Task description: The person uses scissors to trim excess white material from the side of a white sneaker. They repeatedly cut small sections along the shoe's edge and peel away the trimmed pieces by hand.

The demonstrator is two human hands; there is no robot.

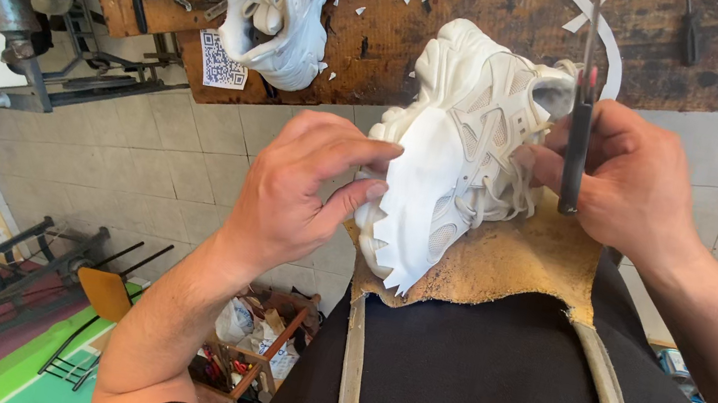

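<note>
On your lap pad, your left hand (pixel 302 192) pinches the white sneaker's (pixel 466 142) jagged sole edge while your right hand (pixel 621 177) grips a knife (pixel 579 131); trimming seems underway, needing steady cuts.

So I've got this chunky white mesh-and-leather sneaker (pixel 479 124) lying tilted on its side on the worn tan leather pad (pixel 504 265) on my lap, laces loose. A jagged-edged white sheet patch (pixel 416 211) lies over its side. There's also a slim dark-handled knife (pixel 575 150), upright beside the shoe.
</note>
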